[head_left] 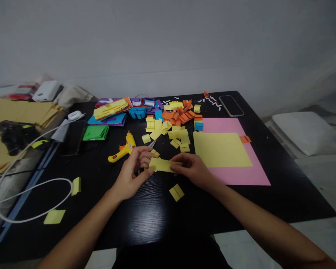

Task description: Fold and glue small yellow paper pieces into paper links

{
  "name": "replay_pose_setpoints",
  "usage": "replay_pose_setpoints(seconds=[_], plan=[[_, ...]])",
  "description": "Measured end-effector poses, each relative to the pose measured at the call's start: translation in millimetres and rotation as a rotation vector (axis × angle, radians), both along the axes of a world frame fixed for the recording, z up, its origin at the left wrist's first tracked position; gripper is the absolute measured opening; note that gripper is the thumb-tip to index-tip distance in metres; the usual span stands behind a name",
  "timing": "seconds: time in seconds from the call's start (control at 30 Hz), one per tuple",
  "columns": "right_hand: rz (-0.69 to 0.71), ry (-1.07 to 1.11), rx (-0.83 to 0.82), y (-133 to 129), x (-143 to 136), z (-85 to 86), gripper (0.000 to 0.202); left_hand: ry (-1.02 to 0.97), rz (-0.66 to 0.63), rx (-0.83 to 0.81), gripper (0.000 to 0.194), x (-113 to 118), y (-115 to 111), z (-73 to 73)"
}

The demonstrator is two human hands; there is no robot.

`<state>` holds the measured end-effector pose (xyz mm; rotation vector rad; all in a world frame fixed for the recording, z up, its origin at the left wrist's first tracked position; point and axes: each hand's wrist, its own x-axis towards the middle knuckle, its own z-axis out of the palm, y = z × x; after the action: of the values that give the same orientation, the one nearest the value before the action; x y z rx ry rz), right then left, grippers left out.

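Behind both hands' yellow paper strip [164, 164] lie glue gun [122, 148] and scissors [152, 143].

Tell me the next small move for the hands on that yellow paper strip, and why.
Probably press a fold across the yellow paper strip: the left hand and right hand pinch its two ends above the black table, and the small yellow pieces nearby already show creases.
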<state>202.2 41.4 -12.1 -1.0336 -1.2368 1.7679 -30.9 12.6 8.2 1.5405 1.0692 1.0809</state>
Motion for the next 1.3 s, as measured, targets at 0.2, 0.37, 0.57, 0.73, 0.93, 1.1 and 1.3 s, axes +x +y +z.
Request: replay_pose_setpoints(seconds=[0.2,0.37,0.57,0.73,0.93,1.1,1.3], plan=[[-0.008,-0.046,0.083,-3,-2,1.5,0.023,0.064,0.010,-0.189,0.018,8,-1,-6.5],[0.047,0.019,0.054,-3,-2,2.3,0.024,0.024,0.028,-0.160,0.017,8,0,-0.8],[-0.016,0.113,-0.025,-2,3,4.4,0.016,-0.035,0.005,-0.122,0.011,5,2,3.5],[-0.025,0.194,-0.065,-1,5,4.9,0.018,0.062,-0.023,-0.063,0.012,1,3,3.1],[-0.062,-0.008,0.117,-6,0,4.6,0.021,0.294,-0.101,0.159,0.004,-5,1,9.9],[-0.027,-0.056,0.167,-14,-4,1.5,0.023,0.259,-0.044,0.013,0.014,5,-2,3.0],[-0.034,-0.039,0.152,-13,-4,4.5,0.025,0.300,-0.018,0.062,0.014,13,-4,-0.2]])
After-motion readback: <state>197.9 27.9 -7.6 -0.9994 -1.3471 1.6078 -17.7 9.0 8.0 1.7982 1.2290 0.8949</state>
